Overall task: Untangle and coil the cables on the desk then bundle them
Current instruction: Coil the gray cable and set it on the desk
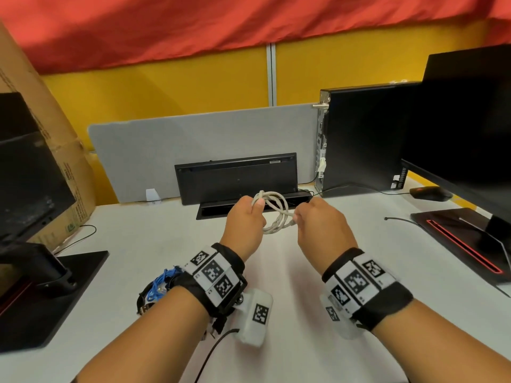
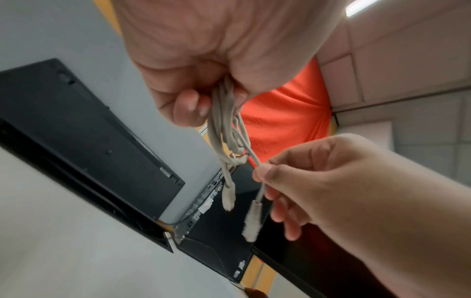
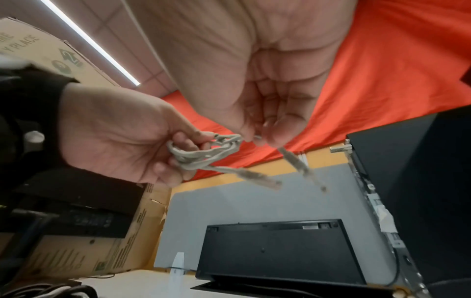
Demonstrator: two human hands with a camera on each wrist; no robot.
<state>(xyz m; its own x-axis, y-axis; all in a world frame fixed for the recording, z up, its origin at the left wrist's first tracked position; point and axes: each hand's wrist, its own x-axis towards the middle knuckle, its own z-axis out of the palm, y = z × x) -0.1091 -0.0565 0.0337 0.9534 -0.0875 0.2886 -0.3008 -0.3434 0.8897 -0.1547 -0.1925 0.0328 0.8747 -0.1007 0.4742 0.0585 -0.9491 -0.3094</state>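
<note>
A coiled grey-white cable hangs in the air above the white desk. My left hand grips its loops in a fist. My right hand pinches one end of the same cable between thumb and forefinger, just above its plug. The other plug dangles free. In the right wrist view the loops sit in the left hand and both ends blur. A pile of blue and black cables lies on the desk under my left wrist.
A black keyboard stands on edge against a grey divider. A black computer tower and a monitor stand at the right, with a mouse. A monitor stand and cardboard box fill the left.
</note>
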